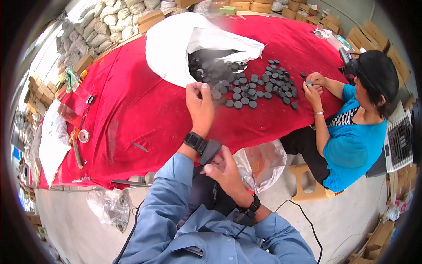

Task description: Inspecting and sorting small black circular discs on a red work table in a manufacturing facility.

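My left hand (200,108) is raised over the red-covered table, thumb and fingers drawn together beside the lower edge of a white woven sack (169,48). What lies between its fingertips, if anything, is too small to tell. Dark round discs (252,91) spill from the sack's mouth onto the cloth, just right of this hand. Closer to my body, my right hand (225,170) has bent fingers beside the black device (211,151) strapped on my left wrist. That device partly covers the right fingertips, so whatever they grip is hidden.
At the right, a seated person in blue (358,141) handles a disc (309,82). A tape roll (83,136) and a hammer-like tool (77,149) lie at the table's left. Below the table edge stand a white bag (261,165) and a tan stool (303,182).
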Motion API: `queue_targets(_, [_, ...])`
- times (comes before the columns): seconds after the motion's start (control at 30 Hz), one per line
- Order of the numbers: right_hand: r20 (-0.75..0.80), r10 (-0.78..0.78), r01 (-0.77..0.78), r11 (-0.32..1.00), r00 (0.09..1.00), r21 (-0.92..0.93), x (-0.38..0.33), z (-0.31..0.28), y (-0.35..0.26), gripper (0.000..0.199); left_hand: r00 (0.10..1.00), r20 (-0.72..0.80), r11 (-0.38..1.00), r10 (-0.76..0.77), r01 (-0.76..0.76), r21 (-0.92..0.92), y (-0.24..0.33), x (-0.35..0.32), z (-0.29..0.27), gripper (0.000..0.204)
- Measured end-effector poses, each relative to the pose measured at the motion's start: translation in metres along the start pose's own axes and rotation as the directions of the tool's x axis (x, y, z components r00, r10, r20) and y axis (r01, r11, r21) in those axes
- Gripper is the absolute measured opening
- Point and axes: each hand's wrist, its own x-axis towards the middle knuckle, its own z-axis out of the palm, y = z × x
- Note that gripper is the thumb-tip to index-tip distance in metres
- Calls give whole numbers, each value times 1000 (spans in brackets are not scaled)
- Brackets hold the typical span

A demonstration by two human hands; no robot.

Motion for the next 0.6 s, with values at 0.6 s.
queue_targets(0.6, [-140, 118, -126, 991, 983, -53, 10, 30, -2, 27, 711, 377, 767, -594, 642, -2, -53, 20, -37, 20])
